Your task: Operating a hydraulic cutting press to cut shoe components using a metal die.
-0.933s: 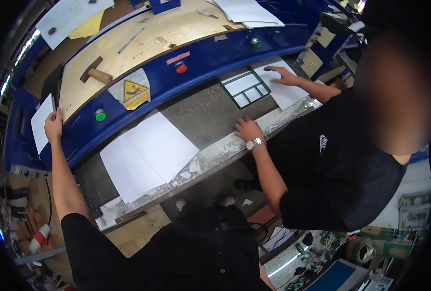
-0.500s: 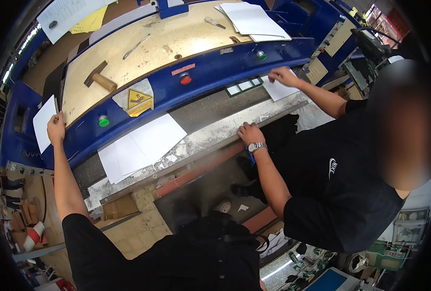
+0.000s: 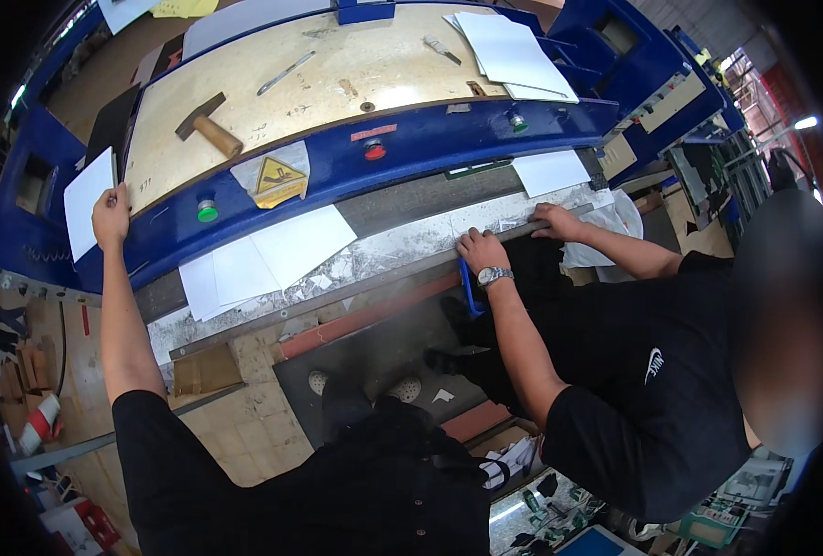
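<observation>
My left hand [image 3: 111, 219] is closed on the edge of a white paper stack [image 3: 91, 202], which leans at the left end of the blue machine beam [image 3: 337, 159]. The fingers are bent around its right edge, beside the wooden top. My right hand is out of view. To the right of my hand, overlapping white sheets [image 3: 268, 255] lie on the pale, worn ledge below the beam. Another white sheet [image 3: 552, 172] lies at the right end of the ledge, next to a green frame [image 3: 479, 170] mostly hidden under the beam.
A co-worker in black stands at my right, one watch-wearing hand [image 3: 483, 252] and another hand [image 3: 557, 222] on the metal front edge [image 3: 383, 284]. A hammer [image 3: 209, 126], a thin knife-like tool [image 3: 286, 73], a brush [image 3: 442, 50] and white sheets [image 3: 513, 56] lie on the wooden top.
The co-worker's farther hand has left the right-hand sheet and come down to the metal edge. The green frame now shows less from under the beam. My left hand keeps its grip; the view has shifted.
</observation>
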The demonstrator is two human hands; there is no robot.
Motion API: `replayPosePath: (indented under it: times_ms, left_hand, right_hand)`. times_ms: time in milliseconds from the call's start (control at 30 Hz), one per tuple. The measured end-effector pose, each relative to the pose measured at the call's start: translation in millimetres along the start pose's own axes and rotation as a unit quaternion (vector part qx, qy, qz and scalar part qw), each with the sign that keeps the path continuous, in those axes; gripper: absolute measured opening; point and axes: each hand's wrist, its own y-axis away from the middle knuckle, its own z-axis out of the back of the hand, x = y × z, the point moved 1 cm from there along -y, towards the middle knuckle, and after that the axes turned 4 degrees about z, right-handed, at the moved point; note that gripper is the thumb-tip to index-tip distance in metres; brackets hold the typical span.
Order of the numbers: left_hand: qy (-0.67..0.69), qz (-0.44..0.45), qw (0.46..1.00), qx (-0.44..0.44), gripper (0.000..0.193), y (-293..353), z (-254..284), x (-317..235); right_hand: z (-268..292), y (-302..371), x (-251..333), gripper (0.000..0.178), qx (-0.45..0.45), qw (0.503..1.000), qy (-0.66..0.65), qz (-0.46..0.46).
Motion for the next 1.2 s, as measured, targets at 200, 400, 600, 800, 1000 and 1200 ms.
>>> replayPosePath:
  times_ms: [200,400,600,800,1000,1200]
  left_hand:
    - [-0.009,0.025,1.0,0.001,0.048,9,3,-7]
    - [0.001,0.027,1.0,-0.006,0.05,11,2,-6]
    - [-0.003,0.023,1.0,-0.003,0.051,2,7,-11]
    - [-0.007,0.017,1.0,-0.016,0.052,2,10,-4]
    - [-0.004,0.003,1.0,0.007,0.054,-12,3,2]
    - [-0.014,-0.018,0.999,-0.024,0.053,-6,20,-10]
  right_hand:
    - [4,0,-1,0.031,-0.007,1.0,0.012,-0.009]
    - [-29,-8,1,0.031,-0.014,1.0,0.024,-0.004]
    - [-52,3,-9,0.029,-0.069,0.991,-0.111,0.019]
    - [-74,50,-17,0.029,-0.131,0.962,-0.236,0.044]
    - [-105,108,-37,0.031,-0.199,0.908,-0.365,0.051]
    - [-132,151,-64,0.043,-0.261,0.541,-0.763,0.238]
